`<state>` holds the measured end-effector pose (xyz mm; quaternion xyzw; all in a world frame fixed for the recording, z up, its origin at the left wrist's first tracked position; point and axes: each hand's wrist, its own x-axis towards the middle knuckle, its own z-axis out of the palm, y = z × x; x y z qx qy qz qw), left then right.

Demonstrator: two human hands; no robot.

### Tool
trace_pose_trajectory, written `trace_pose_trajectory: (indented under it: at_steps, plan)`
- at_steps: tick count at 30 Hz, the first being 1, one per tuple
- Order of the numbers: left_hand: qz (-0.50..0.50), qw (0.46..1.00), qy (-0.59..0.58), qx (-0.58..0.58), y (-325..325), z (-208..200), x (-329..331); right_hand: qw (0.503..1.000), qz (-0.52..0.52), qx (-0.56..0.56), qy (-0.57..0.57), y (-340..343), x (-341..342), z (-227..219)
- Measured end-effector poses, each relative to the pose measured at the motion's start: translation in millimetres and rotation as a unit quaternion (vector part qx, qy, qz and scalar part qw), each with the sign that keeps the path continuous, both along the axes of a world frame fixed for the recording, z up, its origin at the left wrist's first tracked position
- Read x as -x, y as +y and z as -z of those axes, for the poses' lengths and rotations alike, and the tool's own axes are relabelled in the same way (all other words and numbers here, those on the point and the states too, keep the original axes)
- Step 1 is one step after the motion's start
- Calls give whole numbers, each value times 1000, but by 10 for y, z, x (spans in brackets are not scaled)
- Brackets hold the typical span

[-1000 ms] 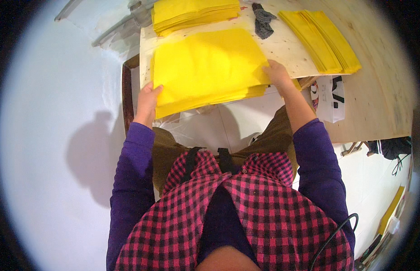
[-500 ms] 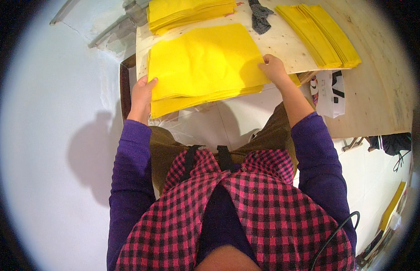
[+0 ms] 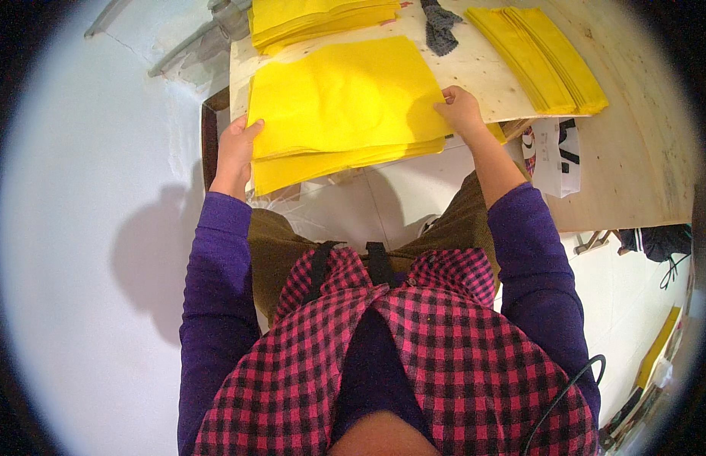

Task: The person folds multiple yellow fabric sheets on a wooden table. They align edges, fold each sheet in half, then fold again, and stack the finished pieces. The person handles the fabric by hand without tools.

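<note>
Head: both hands (image 3: 235,150) pinch thin, rectangular yellow sheets (image 3: 341,95)

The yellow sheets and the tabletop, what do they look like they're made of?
Yellow sheets: probably felt or another nonwoven cloth, matte, judging by the soft, gently rippled surface. Tabletop: apparently plywood or solid wood, pale with small dark specks; whether it is varnished, I can't tell.

A bright yellow sheet (image 3: 345,95), roughly rectangular and faintly rippled, lies atop a loose stack of matching yellow sheets (image 3: 322,161) — their near edges unevenly fanned, the lower layers jutting past the one on top — overhanging the front of the counter (image 3: 491,90).
</note>
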<state>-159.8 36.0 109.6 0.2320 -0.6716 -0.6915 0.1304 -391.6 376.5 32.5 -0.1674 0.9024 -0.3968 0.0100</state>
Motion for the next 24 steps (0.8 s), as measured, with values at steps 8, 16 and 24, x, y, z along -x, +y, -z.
trace_pose_trajectory:
  at_steps: [8, 16, 24]
  plan:
    - [-20, 1000, 10, 2, -150, 101, -50, 995, -16, 56, -79, -52, -114, -98]
    - [-27, 999, -13, -25, -109, 261, -190, 998, 3, 15, -68, -95, -130, -40]
    - [-35, 998, -49, -11, -210, 490, -208, 998, -10, 32, -49, -82, -55, 99]
